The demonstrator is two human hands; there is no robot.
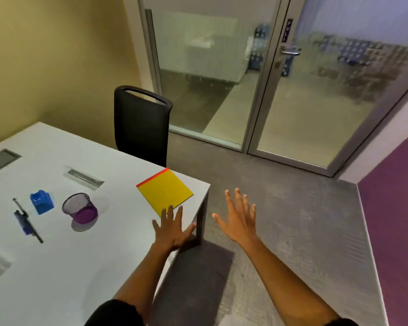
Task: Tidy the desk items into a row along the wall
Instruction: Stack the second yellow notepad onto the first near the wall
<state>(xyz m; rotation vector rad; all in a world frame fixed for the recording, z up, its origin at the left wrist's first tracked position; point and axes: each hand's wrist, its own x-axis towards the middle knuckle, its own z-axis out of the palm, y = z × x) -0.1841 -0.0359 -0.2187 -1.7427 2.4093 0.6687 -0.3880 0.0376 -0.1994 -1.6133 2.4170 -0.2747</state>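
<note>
Fingers (172, 214) of both hands spread apart above the white desk (85, 267), grey carpet (292, 220) and glass door (320, 90) beyond.

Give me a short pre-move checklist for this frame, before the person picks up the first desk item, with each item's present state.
1. Both hands free: ok. The left hand and right hand are spread and hold nothing.
2. Nearest item within reach: ok. The left fingers are at the near corner of the yellow notepad; actual contact cannot tell.
3. Notepad fully on the desk: ok, though near its corner.
4. Purple mesh cup upright: ok.
5. Cup empty: cannot tell.
6. Blue box and pens apart from other items: ok.
</note>
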